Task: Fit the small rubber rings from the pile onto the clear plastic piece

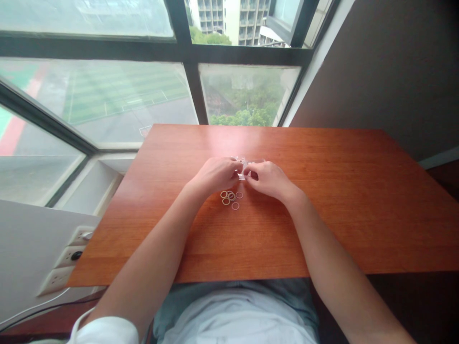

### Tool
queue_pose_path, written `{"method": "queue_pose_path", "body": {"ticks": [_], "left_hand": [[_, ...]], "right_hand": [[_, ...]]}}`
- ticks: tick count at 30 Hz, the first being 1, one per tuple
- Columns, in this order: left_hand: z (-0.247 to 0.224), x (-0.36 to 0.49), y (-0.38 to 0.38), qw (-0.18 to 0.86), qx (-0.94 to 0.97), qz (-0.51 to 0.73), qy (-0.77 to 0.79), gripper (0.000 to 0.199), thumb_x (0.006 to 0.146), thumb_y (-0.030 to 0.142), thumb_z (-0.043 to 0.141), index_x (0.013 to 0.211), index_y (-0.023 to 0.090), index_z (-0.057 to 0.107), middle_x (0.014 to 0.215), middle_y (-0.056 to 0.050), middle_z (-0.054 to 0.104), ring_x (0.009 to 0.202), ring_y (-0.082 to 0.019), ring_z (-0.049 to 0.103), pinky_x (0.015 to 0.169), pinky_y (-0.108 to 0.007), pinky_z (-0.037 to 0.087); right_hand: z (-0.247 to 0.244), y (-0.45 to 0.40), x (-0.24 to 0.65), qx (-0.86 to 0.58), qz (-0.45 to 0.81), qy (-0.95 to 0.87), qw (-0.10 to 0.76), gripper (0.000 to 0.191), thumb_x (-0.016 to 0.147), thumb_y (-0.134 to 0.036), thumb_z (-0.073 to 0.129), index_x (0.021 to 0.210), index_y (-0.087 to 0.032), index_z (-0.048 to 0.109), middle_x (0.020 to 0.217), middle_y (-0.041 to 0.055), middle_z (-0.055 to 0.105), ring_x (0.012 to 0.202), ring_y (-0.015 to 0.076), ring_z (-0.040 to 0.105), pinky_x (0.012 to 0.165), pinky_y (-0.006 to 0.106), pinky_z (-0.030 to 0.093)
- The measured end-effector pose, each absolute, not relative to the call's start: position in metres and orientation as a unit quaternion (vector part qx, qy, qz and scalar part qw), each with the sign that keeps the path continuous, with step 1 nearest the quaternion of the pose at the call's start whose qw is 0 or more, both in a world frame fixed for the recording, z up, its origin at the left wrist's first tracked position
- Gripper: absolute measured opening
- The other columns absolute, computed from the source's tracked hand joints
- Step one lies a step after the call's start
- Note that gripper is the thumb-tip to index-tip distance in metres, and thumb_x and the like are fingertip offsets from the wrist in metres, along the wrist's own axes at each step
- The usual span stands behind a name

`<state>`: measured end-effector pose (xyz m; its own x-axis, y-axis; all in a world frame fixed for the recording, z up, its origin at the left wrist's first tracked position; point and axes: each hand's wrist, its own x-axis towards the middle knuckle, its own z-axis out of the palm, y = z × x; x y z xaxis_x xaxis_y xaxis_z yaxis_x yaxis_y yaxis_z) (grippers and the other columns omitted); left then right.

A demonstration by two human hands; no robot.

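Observation:
My left hand [221,173] and my right hand [268,177] meet over the middle of the wooden table [358,200]. Between their fingertips is a small clear plastic piece [242,176], possibly a bag or a box. The fingers of both hands are curled and pinched at its edges, and they hide much of it. More clear plastic shows just behind the right knuckles. Nearer to me, several small thin rings [235,206] lie on the wood in a loose cluster, some overlapping. They are pale yellow, whitish and pinkish.
The table's far edge runs along a dark-framed window [247,56]. A grey wall [387,71] rises at the right. Beyond the table's left edge are wall sockets [69,255] with a plug and cables. My lap is below the near edge.

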<state>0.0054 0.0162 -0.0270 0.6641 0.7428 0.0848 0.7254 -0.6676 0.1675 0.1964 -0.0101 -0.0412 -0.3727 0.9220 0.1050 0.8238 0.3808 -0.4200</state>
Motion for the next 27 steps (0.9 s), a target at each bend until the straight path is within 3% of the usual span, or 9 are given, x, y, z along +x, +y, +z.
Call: {"method": "queue_pose_path", "body": {"ticks": [10, 19, 27], "left_hand": [[-0.029, -0.007, 0.024, 0.096, 0.911, 0.101, 0.389, 0.019, 0.080, 0.018, 0.053, 0.086, 0.022, 0.070, 0.083, -0.002, 0.069, 0.061, -0.013, 0.053, 0.055, -0.025, 0.030], [-0.029, -0.008, 0.025, 0.091, 0.909, 0.111, 0.392, 0.018, 0.079, 0.017, 0.052, 0.078, 0.020, 0.069, 0.078, -0.002, 0.069, 0.061, -0.013, 0.054, 0.057, -0.025, 0.033], [-0.026, -0.010, 0.026, 0.085, 0.898, 0.127, 0.413, 0.017, 0.081, 0.020, 0.054, 0.083, 0.019, 0.071, 0.078, -0.004, 0.070, 0.063, -0.014, 0.057, 0.058, -0.025, 0.035]], "right_hand": [[-0.039, -0.010, 0.196, -0.540, 0.152, -0.813, 0.156, 0.018, 0.086, -0.023, 0.054, 0.090, -0.024, 0.072, 0.084, 0.0019, 0.072, 0.075, 0.0157, 0.060, 0.065, 0.026, 0.036], [-0.042, -0.010, 0.196, -0.541, 0.137, -0.815, 0.156, 0.018, 0.087, -0.024, 0.054, 0.089, -0.024, 0.072, 0.084, 0.0020, 0.072, 0.076, 0.0165, 0.062, 0.064, 0.027, 0.036], [-0.041, -0.009, 0.197, -0.541, 0.140, -0.814, 0.159, 0.017, 0.087, -0.023, 0.056, 0.088, -0.023, 0.073, 0.084, 0.0031, 0.073, 0.076, 0.0169, 0.062, 0.067, 0.027, 0.039]]}}
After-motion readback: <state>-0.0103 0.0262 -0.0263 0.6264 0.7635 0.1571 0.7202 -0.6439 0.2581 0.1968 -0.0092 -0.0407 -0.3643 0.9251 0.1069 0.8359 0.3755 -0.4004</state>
